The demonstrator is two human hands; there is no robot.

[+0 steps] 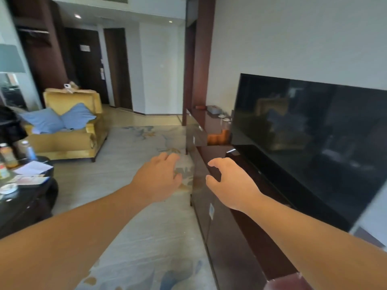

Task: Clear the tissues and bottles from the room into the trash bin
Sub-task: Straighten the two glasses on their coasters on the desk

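Both hands reach forward, holding nothing: the left hand (159, 178) hangs over pale patterned carpet (157, 237), fingers loosely curled, while the right hand (228, 181) hovers in a loose open claw above the straight front edge of a glossy dark-wood cabinet (226, 248). Bottles (9, 156) stand on the round dark desk (31, 206) at far left (labels blurred). A tissue box (213, 109) sits far along the cabinet, beyond the flat black TV (314, 126). Open carpet runs between the cabinet and a yellow armchair (62, 143).
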